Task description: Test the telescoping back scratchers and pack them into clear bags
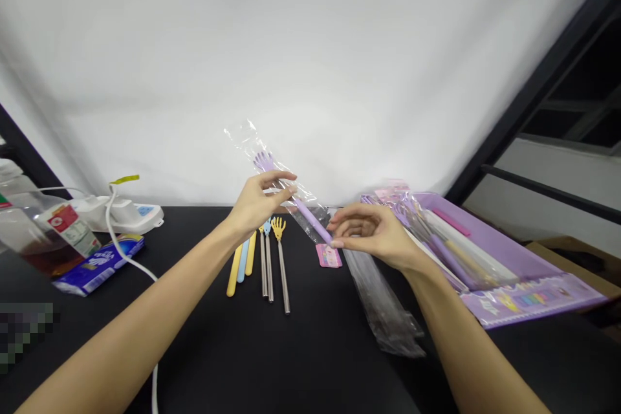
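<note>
A purple back scratcher (310,215) with a hand-shaped head slants above the table, largely inside a clear plastic sleeve (242,137). Around its middle, my left hand (259,199) pinches the scratcher and sleeve between thumb and fingers. At the lower handle end, my right hand (373,233) has curled fingers, with the thumb and fingertips at the tip. Just below that end is a small pink card (328,256). Metal scratcher rods with yellow and blue hand heads, one a yellow-headed rod (283,265), lie below my left hand, beside yellow and blue handles (243,260).
On the right stands a purple display box (509,246) holding several wrapped scratchers. Empty clear sleeves (383,304) lie beneath my right forearm. To the left are a power strip (130,213), white cable (116,239), blue packet (99,265) and a bottle (43,226). A white wall rises behind.
</note>
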`<state>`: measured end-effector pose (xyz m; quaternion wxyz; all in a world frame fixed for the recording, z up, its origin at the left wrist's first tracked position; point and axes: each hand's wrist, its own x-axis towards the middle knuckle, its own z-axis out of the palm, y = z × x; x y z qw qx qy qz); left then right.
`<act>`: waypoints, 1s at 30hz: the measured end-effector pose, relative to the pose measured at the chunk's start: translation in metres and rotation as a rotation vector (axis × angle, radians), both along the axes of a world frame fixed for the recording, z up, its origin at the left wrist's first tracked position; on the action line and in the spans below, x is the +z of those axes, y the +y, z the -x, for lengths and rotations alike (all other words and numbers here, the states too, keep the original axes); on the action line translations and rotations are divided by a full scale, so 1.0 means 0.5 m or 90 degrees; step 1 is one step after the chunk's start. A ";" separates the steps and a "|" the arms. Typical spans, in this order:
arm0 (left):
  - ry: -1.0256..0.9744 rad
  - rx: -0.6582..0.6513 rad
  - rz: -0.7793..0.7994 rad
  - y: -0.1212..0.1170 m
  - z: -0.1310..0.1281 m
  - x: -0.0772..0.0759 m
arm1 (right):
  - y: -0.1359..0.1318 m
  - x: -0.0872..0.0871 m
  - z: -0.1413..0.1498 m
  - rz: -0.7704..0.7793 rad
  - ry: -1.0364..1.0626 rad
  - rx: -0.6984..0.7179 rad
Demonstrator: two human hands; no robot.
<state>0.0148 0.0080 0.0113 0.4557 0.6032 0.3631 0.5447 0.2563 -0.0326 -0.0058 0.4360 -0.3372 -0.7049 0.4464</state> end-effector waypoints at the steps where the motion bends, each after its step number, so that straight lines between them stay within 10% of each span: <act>1: 0.004 0.003 0.001 -0.001 0.000 0.000 | 0.000 0.000 0.000 -0.026 -0.018 -0.007; 11: 0.028 -0.027 0.007 -0.001 0.002 -0.002 | 0.017 -0.021 0.014 -0.225 -0.122 -0.171; 17: 0.111 -0.140 -0.019 -0.009 -0.008 -0.004 | 0.009 -0.027 0.036 -0.125 -0.129 -0.092; 30: 0.129 -0.105 -0.036 0.003 0.020 0.001 | -0.009 -0.008 0.037 -0.189 -0.159 0.048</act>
